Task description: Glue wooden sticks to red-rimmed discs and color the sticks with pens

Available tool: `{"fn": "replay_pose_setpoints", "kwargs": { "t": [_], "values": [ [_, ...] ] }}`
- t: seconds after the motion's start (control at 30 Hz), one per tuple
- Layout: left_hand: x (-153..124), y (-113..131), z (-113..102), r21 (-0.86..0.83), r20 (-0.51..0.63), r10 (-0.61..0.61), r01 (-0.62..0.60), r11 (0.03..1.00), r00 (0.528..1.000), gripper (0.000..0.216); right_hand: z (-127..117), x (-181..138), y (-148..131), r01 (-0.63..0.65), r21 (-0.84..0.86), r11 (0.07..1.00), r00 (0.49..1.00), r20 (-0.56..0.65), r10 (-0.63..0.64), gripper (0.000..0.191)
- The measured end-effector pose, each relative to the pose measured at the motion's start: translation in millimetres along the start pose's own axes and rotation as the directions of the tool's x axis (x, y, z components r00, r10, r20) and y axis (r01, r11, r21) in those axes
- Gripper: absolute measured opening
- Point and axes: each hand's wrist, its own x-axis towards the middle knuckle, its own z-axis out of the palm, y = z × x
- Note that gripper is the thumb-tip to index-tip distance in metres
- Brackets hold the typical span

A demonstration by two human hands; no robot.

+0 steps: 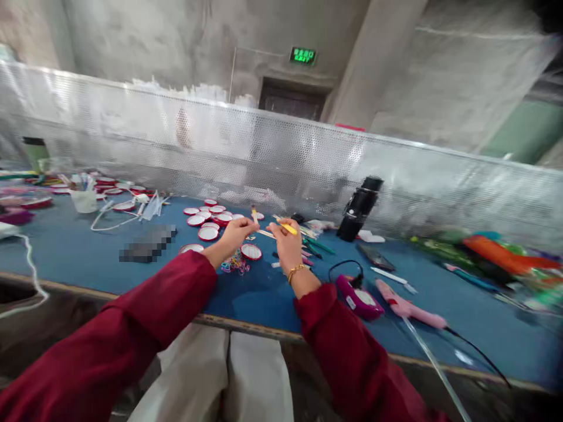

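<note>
My left hand (237,235) is closed in a pinch on a short, pale stick (254,215) with a yellowish upper part and a dark tip, held upright. Close to its right, my right hand (288,249) is closed around a slim yellow tool (288,228); its exact kind is unclear. The fingertips of both hands are near each other but apart, above the blue table. Below them lie a round red-rimmed lid with a white inside (251,252) and a heap of small colourful pieces (236,265). More red-rimmed lids (208,233) are gathered beyond my left hand.
On the right are a black cylinder (359,208), a purple device (359,298), a pink glue gun (409,305) with a cord, and colourful materials (505,252). A blurred-out dark phone-like object (148,243) and a cup of tools (83,199) stand left. A perforated metal screen (211,140) runs behind.
</note>
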Motion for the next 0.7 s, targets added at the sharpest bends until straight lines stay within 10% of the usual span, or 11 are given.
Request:
{"fn": "replay_pose_setpoints", "kwargs": {
  "t": [0.27,0.57,0.7],
  "values": [
    [9.4,8.4,-14.1,-0.145,-0.238,-0.143,0.111,0.983,0.961,0.029,-5.2,-1.3,-6.3,-0.016,0.067,0.998,0.999,0.029,0.014,0.035],
    [-0.7,6.5,-3.6,0.049,0.113,0.061,-0.067,0.997,0.992,0.024,-31.5,25.6,-23.4,0.121,0.078,0.99,0.967,-0.234,-0.1,0.033],
    [-2.6,5.6,-0.1,0.044,0.169,0.012,-0.02,0.999,0.986,0.022,-45.4,23.4,-27.3,0.178,-0.223,0.958,0.983,0.071,-0.167,0.02]
  ]
}}
